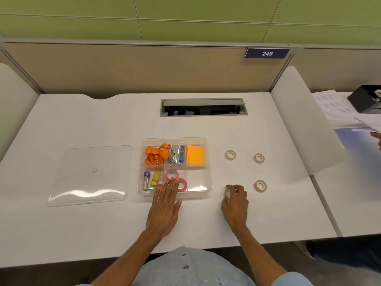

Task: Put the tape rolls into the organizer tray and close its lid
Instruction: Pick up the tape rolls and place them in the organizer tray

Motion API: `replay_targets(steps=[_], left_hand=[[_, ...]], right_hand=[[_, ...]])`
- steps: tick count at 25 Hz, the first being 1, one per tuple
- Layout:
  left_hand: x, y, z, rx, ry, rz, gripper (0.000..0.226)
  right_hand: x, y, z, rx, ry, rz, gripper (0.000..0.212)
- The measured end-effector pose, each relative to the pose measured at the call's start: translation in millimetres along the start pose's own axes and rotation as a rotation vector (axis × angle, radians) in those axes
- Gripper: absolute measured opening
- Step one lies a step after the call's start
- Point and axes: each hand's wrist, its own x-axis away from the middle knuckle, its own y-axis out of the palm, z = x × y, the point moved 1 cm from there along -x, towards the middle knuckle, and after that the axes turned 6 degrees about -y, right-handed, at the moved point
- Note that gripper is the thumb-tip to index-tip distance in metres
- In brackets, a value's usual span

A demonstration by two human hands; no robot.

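From the head camera, a clear organizer tray (208,162) is seen open at the middle of the white bench (103,120), with its clear lid (90,174) laid flat at its 9 o'clock, just beside it. Two pink tape rolls (172,174) already lie in the tray's near middle compartment. The left hand (165,207) is spread flat and released, its fingertips reaching over the tray's near wall by the nearer pink roll. The right hand's grip is pinched on a pale tape roll (227,192) on the bench at the tray's 4 o'clock. Three more pale rolls (230,155) remain apart on the bench at 3 o'clock.

The rolls are judged light and stiff, with smooth, slightly slippery sides; each is best taken across its outer rim, or with one finger through the core. The thin lid is likely flexible and is best lifted by opposite edges.
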Motion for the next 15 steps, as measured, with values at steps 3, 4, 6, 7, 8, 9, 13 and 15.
replay_targets(steps=[3,4,6,7,8,9,13,15], left_hand=[[1,0,2,0.011,-0.014,0.003,0.065],[1,0,1,0.012,-0.02,-0.004,0.065],[0,0,2,0.023,-0.023,0.0,0.065],[0,0,2,0.025,-0.026,0.0,0.065],[0,0,3,0.023,-0.029,-0.005,0.065],[0,1,2,0.023,-0.031,-0.009,0.065],[0,2,2,0.031,-0.041,-0.017,0.066],[-1,2,3,0.035,-0.049,-0.02,0.067]], right_hand=[[-5,-2,-6,-0.152,0.018,0.053,0.041],[-7,-4,-11,-0.174,0.008,0.097,0.04],[-13,-9,-24,-0.201,-0.062,0.191,0.04],[-17,-11,-31,-0.211,-0.12,0.211,0.04],[-22,-12,-40,-0.209,-0.187,0.199,0.04],[-26,-11,-48,-0.178,-0.253,0.161,0.04],[-35,-1,-71,0.089,-0.46,-0.035,0.043],[-35,6,-76,0.185,-0.478,-0.124,0.047]])
